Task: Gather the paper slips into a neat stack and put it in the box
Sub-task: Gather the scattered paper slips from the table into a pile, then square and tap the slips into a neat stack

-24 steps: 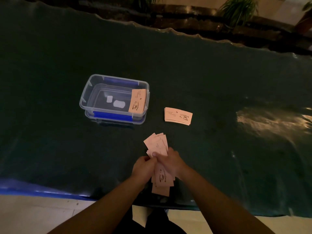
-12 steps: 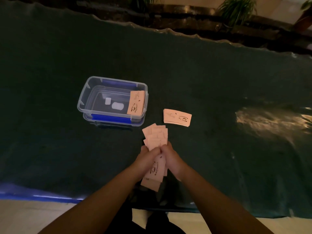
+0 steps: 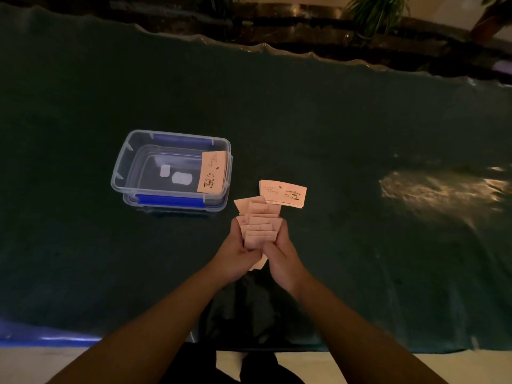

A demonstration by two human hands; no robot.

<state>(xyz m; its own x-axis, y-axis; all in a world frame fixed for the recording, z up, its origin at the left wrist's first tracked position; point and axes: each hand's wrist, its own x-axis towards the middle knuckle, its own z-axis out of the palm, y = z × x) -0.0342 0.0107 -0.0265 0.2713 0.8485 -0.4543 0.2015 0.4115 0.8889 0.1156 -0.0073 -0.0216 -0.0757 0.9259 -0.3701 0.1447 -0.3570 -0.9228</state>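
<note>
Several pink paper slips [image 3: 259, 224] are fanned out unevenly between both hands, above the dark green table cover. My left hand [image 3: 235, 257] grips their left side and my right hand [image 3: 279, 256] grips their right side. A separate neat pile of slips [image 3: 282, 194] printed with a coffee cup lies on the cover just beyond my hands. The clear plastic box [image 3: 119, 173] with blue clips sits to the left, and one stack of slips [image 3: 212, 171] leans against its right inner wall.
The dark green cover [image 3: 346, 128] spans the table, wrinkled and glossy on the right [image 3: 443, 187]. A dark ledge with potted plants [image 3: 374, 12] runs behind the far edge. Pale floor [image 3: 41, 364] shows at the near edge.
My hands have moved forward, away from me, with the slips, closer to the loose pile. The fanned bundle is squeezed narrower between my palms, with less paper sticking out below.
</note>
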